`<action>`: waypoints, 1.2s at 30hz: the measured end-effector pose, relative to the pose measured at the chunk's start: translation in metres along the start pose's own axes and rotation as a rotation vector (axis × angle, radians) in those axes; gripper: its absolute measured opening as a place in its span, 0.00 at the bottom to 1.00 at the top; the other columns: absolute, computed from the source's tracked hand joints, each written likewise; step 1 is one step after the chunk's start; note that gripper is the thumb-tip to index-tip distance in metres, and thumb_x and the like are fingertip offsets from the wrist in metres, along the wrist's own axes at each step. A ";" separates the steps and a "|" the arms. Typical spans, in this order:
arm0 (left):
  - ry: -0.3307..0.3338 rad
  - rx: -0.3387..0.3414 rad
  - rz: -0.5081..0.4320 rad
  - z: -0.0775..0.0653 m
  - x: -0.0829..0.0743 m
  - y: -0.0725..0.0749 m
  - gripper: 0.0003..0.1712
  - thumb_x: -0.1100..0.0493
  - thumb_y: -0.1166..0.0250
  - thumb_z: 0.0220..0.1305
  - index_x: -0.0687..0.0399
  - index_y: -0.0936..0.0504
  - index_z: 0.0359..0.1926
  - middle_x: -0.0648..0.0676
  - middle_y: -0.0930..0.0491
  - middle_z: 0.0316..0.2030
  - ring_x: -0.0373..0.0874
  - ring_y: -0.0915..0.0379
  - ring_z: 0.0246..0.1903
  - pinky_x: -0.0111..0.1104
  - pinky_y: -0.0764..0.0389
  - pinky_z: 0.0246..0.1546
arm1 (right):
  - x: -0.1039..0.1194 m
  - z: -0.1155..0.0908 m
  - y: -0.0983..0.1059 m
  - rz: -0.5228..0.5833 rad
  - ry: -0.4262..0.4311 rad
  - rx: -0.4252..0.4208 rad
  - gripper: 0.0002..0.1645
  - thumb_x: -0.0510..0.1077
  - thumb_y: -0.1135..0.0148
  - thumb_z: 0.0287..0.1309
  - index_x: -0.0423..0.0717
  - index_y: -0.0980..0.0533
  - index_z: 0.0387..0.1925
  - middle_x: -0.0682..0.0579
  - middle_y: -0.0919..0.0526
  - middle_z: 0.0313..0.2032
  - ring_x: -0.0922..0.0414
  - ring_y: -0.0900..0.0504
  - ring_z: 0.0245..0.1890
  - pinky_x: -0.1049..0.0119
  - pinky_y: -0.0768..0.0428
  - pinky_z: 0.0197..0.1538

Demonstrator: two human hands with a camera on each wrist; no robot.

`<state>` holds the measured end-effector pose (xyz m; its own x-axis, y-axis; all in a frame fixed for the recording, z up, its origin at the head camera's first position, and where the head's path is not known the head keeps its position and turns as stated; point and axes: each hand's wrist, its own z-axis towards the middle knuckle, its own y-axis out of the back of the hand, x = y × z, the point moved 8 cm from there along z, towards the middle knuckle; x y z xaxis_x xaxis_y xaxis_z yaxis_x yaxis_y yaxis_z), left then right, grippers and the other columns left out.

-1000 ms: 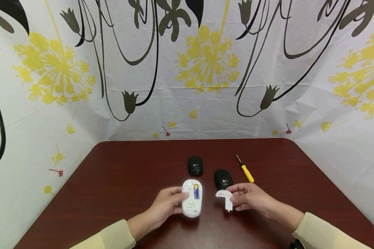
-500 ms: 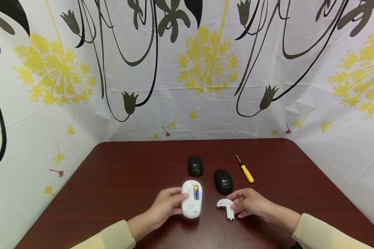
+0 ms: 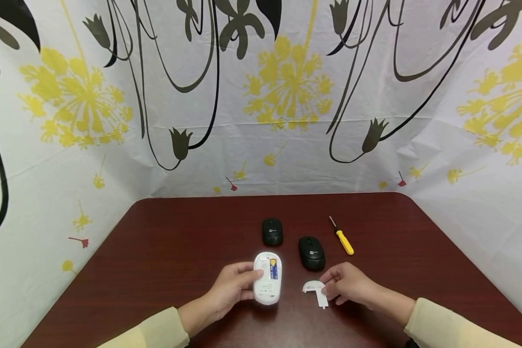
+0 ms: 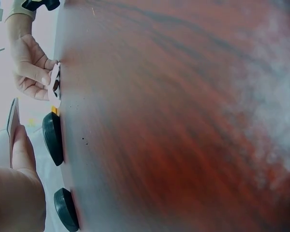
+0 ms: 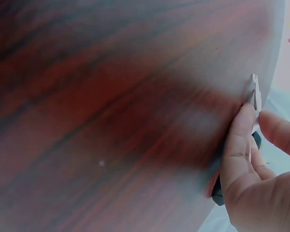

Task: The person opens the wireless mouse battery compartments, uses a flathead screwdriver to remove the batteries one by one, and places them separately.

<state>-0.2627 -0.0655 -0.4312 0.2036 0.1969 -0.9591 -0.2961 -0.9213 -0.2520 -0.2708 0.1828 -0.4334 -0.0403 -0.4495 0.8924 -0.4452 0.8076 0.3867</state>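
My left hand [image 3: 230,287] grips a white computer mouse [image 3: 267,285] by its left side, underside facing me. Its battery bay is uncovered, and a blue and gold battery [image 3: 273,268] sits in it. To the right, my right hand [image 3: 352,285] pinches a white T-shaped battery cover [image 3: 317,291] between thumb and fingers, low over the table. In the right wrist view the thumb and fingertips meet at the edge of the cover [image 5: 256,99]. The left wrist view shows the white mouse [image 4: 9,133] held up off the table.
Two black mice lie beyond the hands: one black mouse [image 3: 272,231] farther back, another black mouse [image 3: 311,253] just past the right hand. A screwdriver [image 3: 344,242] with a yellow handle lies at their right. The dark red table [image 3: 191,232] ends against a patterned cloth [image 3: 243,159].
My right hand has moved toward me and lower with the battery cover, uncovering the nearer black mouse. The left hand and white mouse have stayed nearly still.
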 end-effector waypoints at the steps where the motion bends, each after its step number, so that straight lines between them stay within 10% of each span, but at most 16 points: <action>1: 0.001 0.000 0.000 0.000 0.000 0.000 0.24 0.62 0.36 0.65 0.75 0.27 0.56 0.63 0.18 0.43 0.50 0.18 0.39 0.43 0.16 0.41 | 0.000 0.000 0.000 -0.003 -0.001 -0.003 0.11 0.32 0.35 0.56 0.28 0.22 0.39 0.48 0.18 0.28 0.53 0.17 0.29 0.58 0.16 0.29; 36: -0.010 -0.003 0.001 0.001 0.001 0.002 0.24 0.62 0.36 0.65 0.75 0.27 0.56 0.63 0.18 0.43 0.50 0.18 0.39 0.43 0.16 0.40 | -0.003 -0.002 0.004 0.040 0.038 -0.029 0.12 0.34 0.32 0.54 0.27 0.22 0.38 0.47 0.18 0.28 0.52 0.16 0.30 0.57 0.15 0.31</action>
<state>-0.2642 -0.0671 -0.4327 0.1939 0.1997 -0.9605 -0.2931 -0.9226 -0.2510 -0.2709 0.1878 -0.4339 -0.0228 -0.4021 0.9153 -0.4179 0.8355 0.3567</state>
